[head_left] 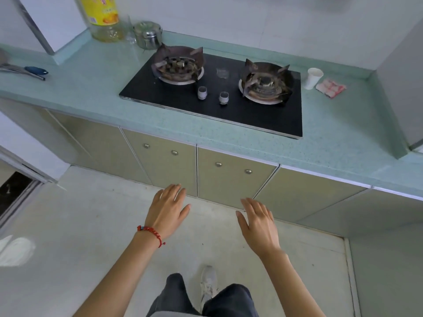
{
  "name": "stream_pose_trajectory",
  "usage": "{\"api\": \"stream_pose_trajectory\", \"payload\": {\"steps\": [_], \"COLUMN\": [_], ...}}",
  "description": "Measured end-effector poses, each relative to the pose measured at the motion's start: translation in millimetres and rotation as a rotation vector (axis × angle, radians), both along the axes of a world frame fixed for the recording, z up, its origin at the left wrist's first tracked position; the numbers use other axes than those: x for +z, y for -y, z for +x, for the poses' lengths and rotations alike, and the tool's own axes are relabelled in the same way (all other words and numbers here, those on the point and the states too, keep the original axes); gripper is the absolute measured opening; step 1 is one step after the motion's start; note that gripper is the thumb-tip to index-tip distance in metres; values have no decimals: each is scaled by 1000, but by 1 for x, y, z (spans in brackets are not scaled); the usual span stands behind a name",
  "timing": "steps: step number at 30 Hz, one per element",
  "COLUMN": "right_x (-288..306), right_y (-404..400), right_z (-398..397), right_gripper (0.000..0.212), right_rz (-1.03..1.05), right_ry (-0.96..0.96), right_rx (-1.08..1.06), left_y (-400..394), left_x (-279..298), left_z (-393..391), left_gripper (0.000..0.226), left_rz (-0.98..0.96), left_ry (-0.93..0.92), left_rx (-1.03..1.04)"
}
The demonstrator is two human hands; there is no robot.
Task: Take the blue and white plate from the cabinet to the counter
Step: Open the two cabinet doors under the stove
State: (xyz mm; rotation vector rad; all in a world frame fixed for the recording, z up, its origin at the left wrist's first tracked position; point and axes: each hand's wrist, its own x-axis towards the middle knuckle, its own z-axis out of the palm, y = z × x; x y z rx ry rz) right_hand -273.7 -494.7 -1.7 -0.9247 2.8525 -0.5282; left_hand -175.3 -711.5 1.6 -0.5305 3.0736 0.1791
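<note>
No blue and white plate shows in the head view. The beige cabinet doors [229, 177] under the pale green counter [96, 97] are closed, each with small round metal knobs. My left hand [168, 209], with a red bead bracelet at the wrist, hovers open in front of the lower edge of the middle doors. My right hand [257, 223] hovers open a little to the right, also in front of the doors, touching nothing. Both palms face down with fingers spread.
A black two-burner gas hob [215, 110] is set into the counter. At the back stand an oil bottle [103, 19] and a steel canister [147, 35]. A paper cup [313, 77] and a packet [330, 88] lie at right, utensils [27, 72] at left. A grey appliance [402, 88] stands at far right.
</note>
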Motion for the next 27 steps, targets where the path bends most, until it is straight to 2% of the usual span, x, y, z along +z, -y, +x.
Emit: {"api": "stream_pose_trajectory", "payload": {"steps": [2, 7, 13, 18, 22, 25, 27], "right_x": [-1, -10, -23, -39, -47, -55, -61], "right_y": [12, 44, 91, 137, 166, 182, 192], "right_z": [-15, -35, -52, -62, -69, -73, -78], "right_gripper": [53, 44, 43, 57, 43, 41, 38], "right_rz": [7, 12, 32, -109, -176, -207, -232], "right_ry": [32, 49, 71, 269, 381, 431, 464], "right_rx": [8, 9, -47, -227, -336, -385, -416], "left_y": [9, 36, 83, 126, 148, 154, 157], "left_x": [-3, -12, -25, -44, -58, -67, -70], "left_z": [-11, -36, -69, -90, -104, -113, -121], "left_gripper": [37, 36, 48, 48, 49, 57, 59], "left_rz": [2, 22, 62, 109, 143, 314, 516], "left_ry": [-12, 26, 147, 142, 137, 99, 79], "left_rx": [0, -16, -92, -160, -219, -206, -84]}}
